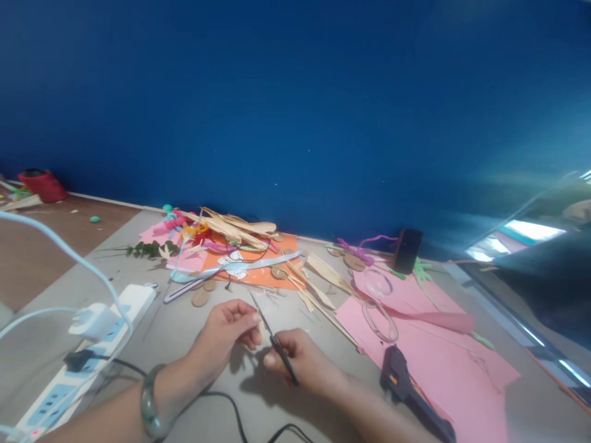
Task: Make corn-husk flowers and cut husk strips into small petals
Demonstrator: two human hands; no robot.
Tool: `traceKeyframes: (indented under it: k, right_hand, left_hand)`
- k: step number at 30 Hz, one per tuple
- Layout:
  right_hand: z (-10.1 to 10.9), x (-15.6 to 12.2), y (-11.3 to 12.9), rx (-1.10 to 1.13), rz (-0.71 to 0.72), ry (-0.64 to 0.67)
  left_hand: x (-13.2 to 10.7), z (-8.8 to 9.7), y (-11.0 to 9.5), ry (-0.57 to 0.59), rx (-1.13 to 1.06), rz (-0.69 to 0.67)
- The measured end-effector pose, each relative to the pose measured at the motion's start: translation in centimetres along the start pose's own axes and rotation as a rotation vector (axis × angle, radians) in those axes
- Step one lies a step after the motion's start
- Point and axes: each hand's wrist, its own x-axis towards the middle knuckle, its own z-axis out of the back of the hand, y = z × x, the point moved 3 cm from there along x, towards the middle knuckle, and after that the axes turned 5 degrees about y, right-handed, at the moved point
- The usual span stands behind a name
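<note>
My left hand [231, 329], below a green bangle on the wrist, pinches a small pale piece of dried husk [263, 334] between thumb and fingers. In my right hand [300, 360] is a pair of dark scissors [279, 351], held by the handles with the blades pointing up and away. The blades lie right beside the husk piece; whether they touch it I cannot tell. Beyond my hands, more dried husk strips [240, 229] rest in a heap over an orange sheet [281, 280], along with a pale blue ribbon [258, 264].
A white power strip [138, 301] with a plugged-in charger and cables lies at left. On the right, a black glue gun [406, 394] rests on pink paper [466, 394], near a clear tape ring [381, 323]. A dark phone [409, 251] leans by the blue wall [295, 111].
</note>
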Motion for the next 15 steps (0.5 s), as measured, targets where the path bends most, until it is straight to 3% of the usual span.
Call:
traceKeyframes:
  k: [10, 15]
  right_hand:
    - [0.2, -0.1, -0.1, -0.050, 0.005, -0.055]
    - [0.3, -0.3, 0.7, 0.009, 0.100, -0.217]
  left_hand:
    - [0.1, -0.1, -0.2, 0.014, -0.003, -0.004]
    - [0.0, 1.0, -3.7, -0.105, 0.081, -0.198]
